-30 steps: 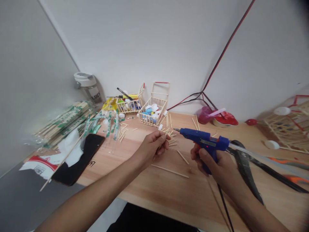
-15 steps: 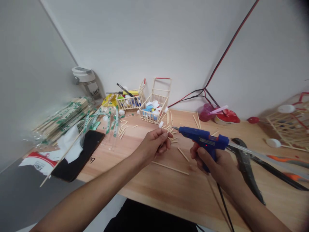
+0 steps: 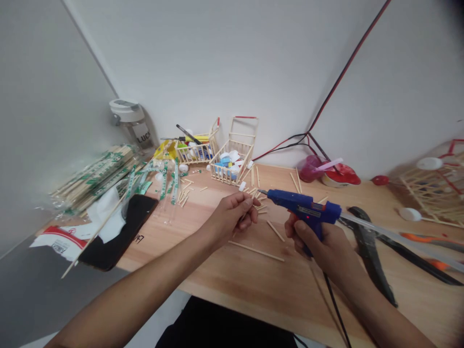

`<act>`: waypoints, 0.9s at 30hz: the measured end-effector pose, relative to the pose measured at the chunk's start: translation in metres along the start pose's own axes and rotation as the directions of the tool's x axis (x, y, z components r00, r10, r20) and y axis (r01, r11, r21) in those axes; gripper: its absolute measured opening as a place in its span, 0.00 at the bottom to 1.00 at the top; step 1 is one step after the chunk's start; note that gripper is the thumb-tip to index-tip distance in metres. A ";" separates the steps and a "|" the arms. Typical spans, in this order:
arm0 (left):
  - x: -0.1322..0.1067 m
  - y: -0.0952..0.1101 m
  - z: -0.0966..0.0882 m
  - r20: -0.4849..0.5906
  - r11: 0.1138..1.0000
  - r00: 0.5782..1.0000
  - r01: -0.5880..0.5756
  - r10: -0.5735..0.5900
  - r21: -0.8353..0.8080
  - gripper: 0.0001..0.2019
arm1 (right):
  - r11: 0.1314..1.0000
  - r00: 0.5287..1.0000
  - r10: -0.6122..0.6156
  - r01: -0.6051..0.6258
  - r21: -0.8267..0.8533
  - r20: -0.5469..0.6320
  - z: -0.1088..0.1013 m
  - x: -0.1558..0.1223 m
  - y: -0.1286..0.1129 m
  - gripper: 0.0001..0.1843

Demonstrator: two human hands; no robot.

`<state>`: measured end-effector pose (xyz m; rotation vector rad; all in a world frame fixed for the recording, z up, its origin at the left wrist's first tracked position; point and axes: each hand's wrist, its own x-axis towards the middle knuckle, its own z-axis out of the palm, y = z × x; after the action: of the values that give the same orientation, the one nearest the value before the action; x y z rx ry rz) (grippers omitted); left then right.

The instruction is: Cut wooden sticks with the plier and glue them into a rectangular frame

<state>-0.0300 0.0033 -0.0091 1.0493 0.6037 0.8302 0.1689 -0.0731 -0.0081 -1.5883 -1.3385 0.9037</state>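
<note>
The left hand (image 3: pixel 230 217) is pinching what looks like a short wooden stick (image 3: pixel 239 223) over the desk (image 3: pixel 232 299) as the right hand (image 3: pixel 319 249) keeps gripping a blue hot glue gun (image 3: pixel 302 205), its nozzle close by, barely moved

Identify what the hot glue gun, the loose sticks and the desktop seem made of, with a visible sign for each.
The hot glue gun looks like blue moulded plastic: smooth, with a soft sheen. The loose sticks look like bare pale wood, matt and unpainted. The desktop seems varnished wood, showing grain and a soft shine, though it could be laminate.
</note>
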 end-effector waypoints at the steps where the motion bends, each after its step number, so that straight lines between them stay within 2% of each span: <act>1: 0.000 0.000 0.000 0.001 1.000 1.000 -0.002 0.002 -0.003 0.13 | 1.000 1.000 0.009 -0.009 -0.003 0.017 0.000 0.000 0.000 0.22; 3: 0.000 0.000 0.000 0.005 1.000 1.000 -0.002 0.002 -0.008 0.13 | 1.000 0.998 0.030 -0.030 -0.008 0.062 0.000 0.000 0.001 0.23; 8: 0.000 0.000 0.000 0.008 1.000 1.000 -0.003 0.003 -0.005 0.13 | 0.998 0.997 0.056 -0.056 0.000 0.049 0.000 0.000 0.001 0.24; 27: 0.000 0.000 -0.001 0.020 1.000 1.000 -0.013 0.014 -0.028 0.12 | 0.998 0.999 0.037 -0.036 -0.042 0.032 0.000 0.000 0.001 0.23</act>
<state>-0.0306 0.0036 -0.0098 1.0360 0.5673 0.8367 0.1693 -0.0727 -0.0095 -1.6410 -1.3631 0.9332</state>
